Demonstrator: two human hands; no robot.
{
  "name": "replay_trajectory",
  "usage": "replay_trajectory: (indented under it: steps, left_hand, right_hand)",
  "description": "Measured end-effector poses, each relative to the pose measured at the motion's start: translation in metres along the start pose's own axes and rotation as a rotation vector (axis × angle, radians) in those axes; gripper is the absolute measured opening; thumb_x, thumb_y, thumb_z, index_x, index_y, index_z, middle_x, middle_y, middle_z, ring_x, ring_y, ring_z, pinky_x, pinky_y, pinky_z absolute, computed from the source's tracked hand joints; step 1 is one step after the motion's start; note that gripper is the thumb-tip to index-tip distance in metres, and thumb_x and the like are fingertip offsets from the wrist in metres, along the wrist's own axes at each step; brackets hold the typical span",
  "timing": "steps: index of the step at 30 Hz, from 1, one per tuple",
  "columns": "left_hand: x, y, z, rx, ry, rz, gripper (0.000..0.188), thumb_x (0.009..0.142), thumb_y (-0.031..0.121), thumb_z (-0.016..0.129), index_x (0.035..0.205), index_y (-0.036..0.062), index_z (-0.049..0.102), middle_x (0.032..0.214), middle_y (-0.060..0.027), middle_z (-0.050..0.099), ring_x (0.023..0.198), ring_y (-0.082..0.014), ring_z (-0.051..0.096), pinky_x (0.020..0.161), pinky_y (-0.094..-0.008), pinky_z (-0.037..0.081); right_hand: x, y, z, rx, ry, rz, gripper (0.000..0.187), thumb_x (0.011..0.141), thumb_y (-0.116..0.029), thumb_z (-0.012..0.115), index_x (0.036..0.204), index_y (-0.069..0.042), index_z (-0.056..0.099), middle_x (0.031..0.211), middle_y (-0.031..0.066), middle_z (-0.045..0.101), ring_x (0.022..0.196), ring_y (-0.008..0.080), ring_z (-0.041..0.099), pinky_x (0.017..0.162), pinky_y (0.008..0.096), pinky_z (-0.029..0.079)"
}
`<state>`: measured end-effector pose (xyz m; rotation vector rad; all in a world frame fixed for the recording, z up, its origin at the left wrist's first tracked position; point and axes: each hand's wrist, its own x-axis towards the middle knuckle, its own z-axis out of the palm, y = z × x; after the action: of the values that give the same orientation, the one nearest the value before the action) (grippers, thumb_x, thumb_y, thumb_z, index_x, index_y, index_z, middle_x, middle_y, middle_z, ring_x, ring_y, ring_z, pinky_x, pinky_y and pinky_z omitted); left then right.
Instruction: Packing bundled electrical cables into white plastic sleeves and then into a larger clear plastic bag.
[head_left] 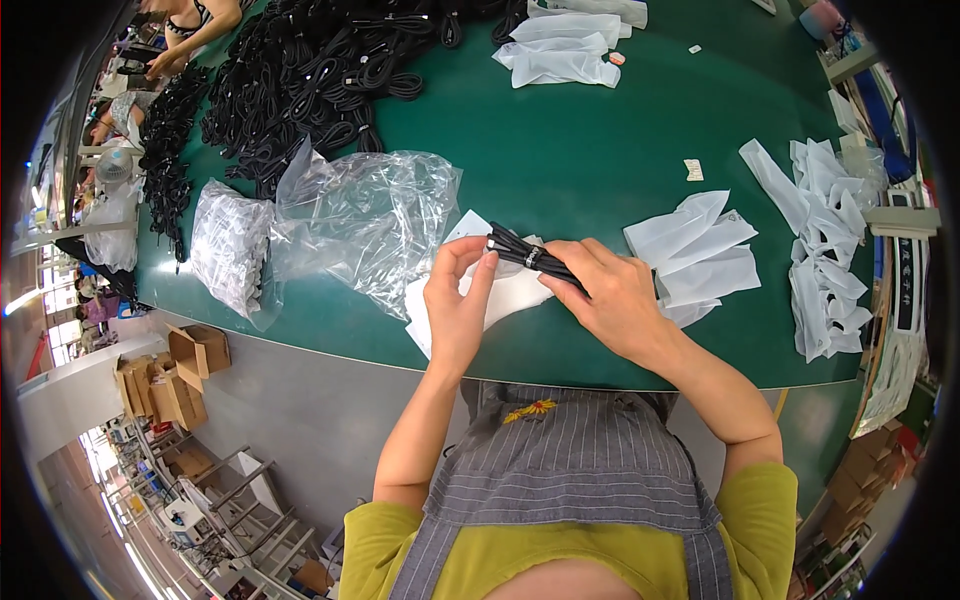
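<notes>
A coiled black cable (515,246), tied round its middle, is held between my two hands just above the near side of the table. My right hand (612,297) is closed around its right part, fingers on top and thumb below. At the left end, my left hand (458,303) pinches the cable between thumb and fingertips, where a small pale tip shows. Beneath the hands lie white bags or sheets (515,303), partly hidden by my left hand. Another fanned stack of white bags (697,247) lies to the right of my right hand.
A big heap of tied black cables (310,75) covers the far left. Before it lie a crumpled clear plastic bag (365,220) and a clear bag full of white pieces (228,240). More white bags lie at the far side (565,50) and right edge (828,250). Another person's hand (165,63) is at far left.
</notes>
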<state>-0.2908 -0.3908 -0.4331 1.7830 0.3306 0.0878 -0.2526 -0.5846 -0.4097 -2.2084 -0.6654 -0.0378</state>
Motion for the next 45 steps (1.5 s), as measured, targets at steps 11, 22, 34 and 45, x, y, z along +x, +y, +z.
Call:
replay_trajectory:
  steps: [11, 22, 34, 45]
  left_hand:
    - [0.005, -0.014, 0.012, 0.313, 0.143, 0.224, 0.014, 0.089, -0.001, 0.064, 0.103, 0.0027, 0.066, 0.113, -0.0129, 0.067, 0.099, -0.0251, 0.065, 0.086, -0.0343, 0.049]
    - [0.009, -0.022, 0.004, 0.49, 0.235, 0.704, 0.03, 0.07, -0.01, 0.072, 0.095, 0.0054, 0.069, 0.091, -0.0066, 0.061, 0.084, -0.0237, 0.056, 0.068, -0.0339, 0.043]
    - [-0.004, 0.006, 0.014, 0.415, 0.161, 0.795, 0.029, 0.07, -0.008, 0.071, 0.095, 0.0063, 0.068, 0.091, -0.0084, 0.06, 0.087, -0.0254, 0.057, 0.073, -0.0358, 0.042]
    - [0.022, 0.064, 0.034, 0.131, 0.173, 0.686, 0.021, 0.079, -0.007, 0.068, 0.097, 0.0042, 0.066, 0.097, -0.0104, 0.058, 0.09, -0.0231, 0.057, 0.077, -0.033, 0.047]
  right_hand:
    - [-0.016, 0.002, 0.014, 0.092, 0.066, 0.082, 0.028, 0.086, -0.017, 0.071, 0.108, -0.004, 0.061, 0.086, 0.0112, 0.065, 0.063, 0.0286, 0.064, 0.052, 0.0387, 0.05]
    - [-0.015, 0.008, 0.013, 0.11, 0.055, 0.038, 0.03, 0.084, -0.01, 0.073, 0.113, -0.005, 0.064, 0.088, 0.009, 0.064, 0.064, 0.0231, 0.062, 0.055, 0.0325, 0.049]
    - [0.013, -0.023, -0.015, 0.18, -0.02, 0.294, 0.034, 0.087, -0.023, 0.071, 0.109, -0.003, 0.053, 0.08, 0.0135, 0.069, 0.071, 0.0301, 0.07, 0.06, 0.0389, 0.053]
    - [0.062, -0.013, -0.025, 0.181, 0.02, -0.044, 0.045, 0.079, -0.013, 0.076, 0.12, -0.01, 0.056, 0.096, 0.0092, 0.058, 0.079, 0.0284, 0.063, 0.064, 0.0365, 0.052]
